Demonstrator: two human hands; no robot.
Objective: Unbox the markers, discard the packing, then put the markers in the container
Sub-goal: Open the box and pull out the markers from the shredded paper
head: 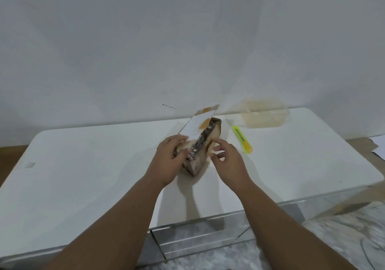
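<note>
Left hand (168, 159): we are curling our fingers (179, 154) round the left top edge of the cardboard box (194, 166), holding it.
Right hand (229, 162): we are pinching the box's pale right flap between thumb and curled fingers (218, 149), the gap narrow.
Cardboard box: it is standing on the counter (83, 176) between our two sets of fingers, its top open. One long flap (199, 124) with a white label and tan tape is rising away beyond the left fingers.
Markers: we are looking into the open slot just beyond the fingertips. The contents are showing dark with small flecks of colour, too blurred to tell one from another.
Utility knife (242, 139): it is lying flat on the counter, yellow-green with an orange end, near the right fingers on their outer side, apart from the box.
Container (264, 115): the clear plastic tub is sitting well beyond the right fingers, past the knife, at the counter's far edge.
</note>
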